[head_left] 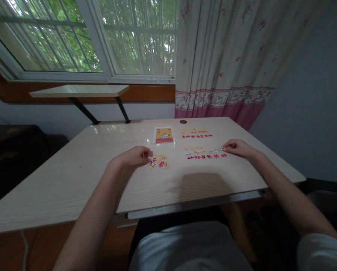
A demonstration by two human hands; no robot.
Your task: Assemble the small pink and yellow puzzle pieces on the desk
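Observation:
My left hand [138, 155] is at the left edge of a loose pile of jigsaw puzzle pieces [162, 164] in red, yellow and white. Its fingers are curled together, and whatever they may hold is hidden. To the right, my right hand [238, 148] pinches a small pale puzzle piece [222, 149] at the right end of a row of white pieces [208, 153]. Just below that row lies a line of red pieces [206, 157]. Farther back are more rows of yellow and red pieces [197, 136].
A picture card [163, 135] with a white animal on yellow and red lies behind the pile. The table [100, 180] has a round cable hole [183, 121] at the back and a raised shelf [80, 90] at the back left. A curtain [221, 75] hangs behind.

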